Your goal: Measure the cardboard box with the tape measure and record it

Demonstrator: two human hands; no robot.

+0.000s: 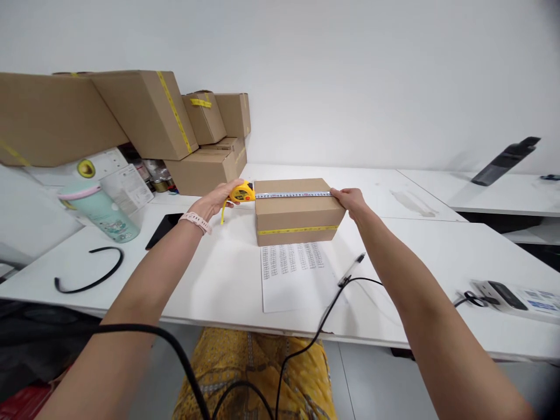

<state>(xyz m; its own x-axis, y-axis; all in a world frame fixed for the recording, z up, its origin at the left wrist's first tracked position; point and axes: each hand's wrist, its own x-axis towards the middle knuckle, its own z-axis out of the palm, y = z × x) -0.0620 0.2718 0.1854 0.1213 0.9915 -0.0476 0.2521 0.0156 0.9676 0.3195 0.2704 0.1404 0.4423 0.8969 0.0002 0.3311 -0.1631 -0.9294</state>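
A brown cardboard box (297, 219) with yellow tape along its front stands on the white table. My left hand (221, 195) grips a yellow tape measure (242, 192) at the box's left edge, its yellow strap hanging down. The white blade (293, 195) is drawn out across the box top. At the right edge of the box, my right hand (350, 199) pinches the blade's far end against the cardboard. Just in front of the box lies a printed sheet (291, 280), partly under it, with a pen (351, 269) to its right.
Several cardboard boxes (199, 169) are stacked at the back left. Nearby are a mint tumbler (102, 213), a dark tablet-like object (164, 229) and a black headband (116, 265). A black cable crosses the table edge towards a power strip (516, 297). A black bottle (505, 161) is at right.
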